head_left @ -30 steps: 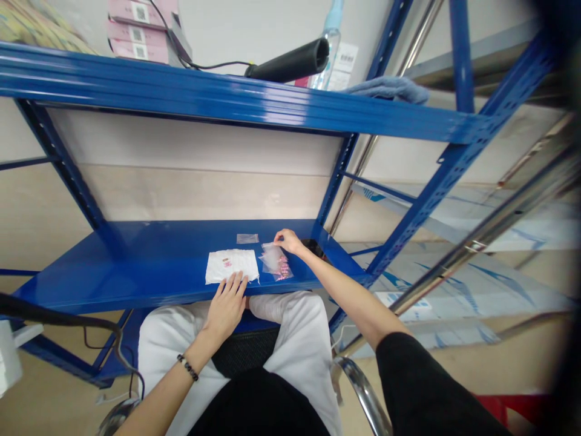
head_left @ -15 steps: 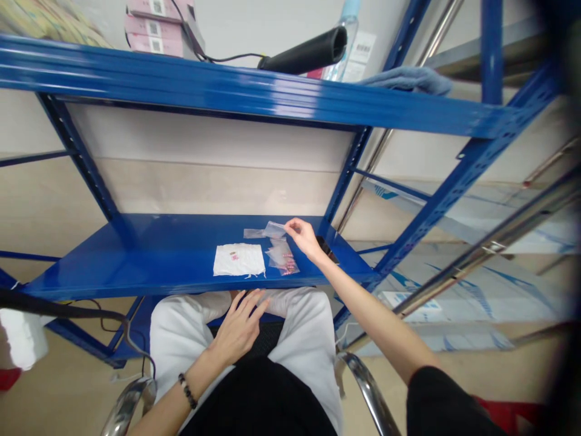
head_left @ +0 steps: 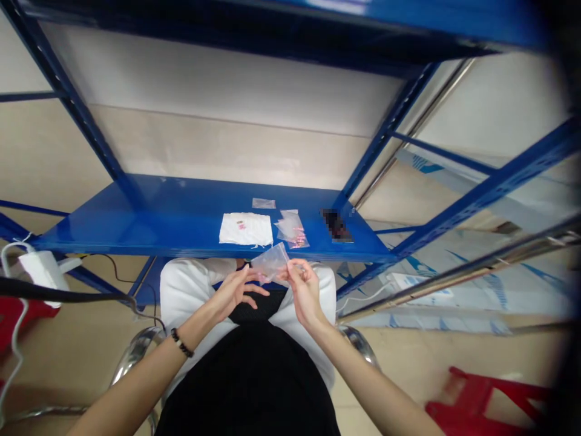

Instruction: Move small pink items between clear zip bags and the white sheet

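Observation:
My right hand (head_left: 305, 289) pinches the right edge of a small clear plastic bag (head_left: 271, 260) over my lap. Close to the bag's left side is my left hand (head_left: 232, 293), its fingers spread; whether a fingertip touches the plastic I cannot tell. On the blue shelf behind lies a white cloth pouch (head_left: 247, 235) with small pink and brown marks on top. To its right, clear bags (head_left: 291, 225) overlap, with pink beads showing at their lower end. Another flat clear bag (head_left: 264, 203) lies farther back.
A dark flat object (head_left: 336, 225), partly pixelated, lies near the right end of the blue shelf (head_left: 181, 206). Overhead runs an upper blue beam (head_left: 272, 27). A white power strip (head_left: 43, 275) hangs at left; red stools (head_left: 476, 402) stand on the floor.
My right hand has drawn the clear bag from the shelf down over my lap. My left hand has turned and spread its fingers beside it. The view has tilted lower.

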The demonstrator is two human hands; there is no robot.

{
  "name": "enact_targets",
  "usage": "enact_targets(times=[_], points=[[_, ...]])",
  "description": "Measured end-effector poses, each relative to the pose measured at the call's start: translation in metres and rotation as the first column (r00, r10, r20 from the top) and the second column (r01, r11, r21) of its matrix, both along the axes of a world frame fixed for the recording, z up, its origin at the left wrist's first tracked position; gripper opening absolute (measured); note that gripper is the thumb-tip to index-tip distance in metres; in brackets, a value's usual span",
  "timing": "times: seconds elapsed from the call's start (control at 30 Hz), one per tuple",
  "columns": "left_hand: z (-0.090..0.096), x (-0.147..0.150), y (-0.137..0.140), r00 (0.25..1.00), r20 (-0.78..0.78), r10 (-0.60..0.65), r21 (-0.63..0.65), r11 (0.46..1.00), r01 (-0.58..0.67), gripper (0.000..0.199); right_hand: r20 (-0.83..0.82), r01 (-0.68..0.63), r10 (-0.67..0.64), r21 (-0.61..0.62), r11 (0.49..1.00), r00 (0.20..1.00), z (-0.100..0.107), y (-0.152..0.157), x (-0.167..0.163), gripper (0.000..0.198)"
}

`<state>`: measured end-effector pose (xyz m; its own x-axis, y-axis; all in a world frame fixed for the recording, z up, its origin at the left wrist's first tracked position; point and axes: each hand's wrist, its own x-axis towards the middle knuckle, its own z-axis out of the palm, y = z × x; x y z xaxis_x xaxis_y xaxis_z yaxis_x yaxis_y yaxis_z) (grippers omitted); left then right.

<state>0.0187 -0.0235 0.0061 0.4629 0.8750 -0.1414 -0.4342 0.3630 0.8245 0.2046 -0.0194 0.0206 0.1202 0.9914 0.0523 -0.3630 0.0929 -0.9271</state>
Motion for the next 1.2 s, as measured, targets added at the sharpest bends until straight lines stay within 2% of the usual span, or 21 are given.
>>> enact_targets(times=[0.1,0.23,0.33,0.43,0.5,0.57,0.73,0.83,0.9,1.0,1.13,1.2], points=[[-0.004,0.0,0.005,0.999,-0.045,0.02,-0.01,1.0,-0.021,0.051,0.039,-0.073,0.077,-0.098,0.993,0.996,-0.016,0.003,-0.002,0.025],[-0.008,-0.003,0.012,0.968,-0.217,0.125,0.122,0.988,-0.1,0.035,0.057,-0.126,0.136,-0.146,0.981,0.989,-0.024,0.008,-0.008,0.037],[-0.007,-0.009,0.014,0.936,-0.339,0.092,0.197,0.98,-0.025,0.034,-0.004,-0.26,0.265,-0.206,0.943,0.964,-0.025,0.012,-0.008,0.037],[-0.006,-0.013,0.014,0.913,-0.399,0.081,0.206,0.979,0.004,0.033,-0.044,-0.372,0.372,-0.23,0.899,0.927,-0.026,0.016,-0.005,0.031],[-0.008,-0.015,0.016,0.9,-0.417,0.127,0.211,0.977,-0.04,0.038,-0.042,-0.392,0.393,-0.231,0.89,0.918,-0.026,0.018,-0.002,0.032],[-0.012,-0.015,0.019,0.875,-0.429,0.224,0.253,0.96,-0.122,0.044,0.001,-0.378,0.391,-0.253,0.89,0.92,-0.027,0.021,0.0,0.034],[-0.022,-0.016,0.022,0.783,-0.421,0.457,0.411,0.866,-0.285,0.044,0.156,-0.319,0.371,-0.282,0.905,0.915,-0.027,0.026,0.005,0.038],[-0.02,-0.016,0.02,0.613,-0.455,0.646,0.58,0.737,-0.346,0.047,0.174,-0.335,0.392,-0.284,0.899,0.903,-0.028,0.025,0.005,0.036],[-0.017,-0.015,0.017,0.535,-0.49,0.688,0.693,0.68,-0.24,0.033,0.185,-0.347,0.404,-0.275,0.896,0.896,-0.03,0.025,0.003,0.035],[-0.012,-0.009,0.01,0.502,-0.542,0.674,0.761,0.647,-0.047,0.014,0.187,-0.362,0.416,-0.266,0.893,0.89,-0.035,0.024,-0.002,0.033],[-0.009,-0.002,0.002,0.394,-0.482,0.783,0.825,0.557,-0.097,0.036,0.191,-0.383,0.439,-0.269,0.884,0.878,-0.042,0.024,-0.006,0.031],[-0.01,-0.002,0.002,0.4,-0.496,0.771,0.825,0.562,-0.06,0.034,0.218,-0.384,0.452,-0.291,0.876,0.865,-0.045,0.025,-0.007,0.032]])
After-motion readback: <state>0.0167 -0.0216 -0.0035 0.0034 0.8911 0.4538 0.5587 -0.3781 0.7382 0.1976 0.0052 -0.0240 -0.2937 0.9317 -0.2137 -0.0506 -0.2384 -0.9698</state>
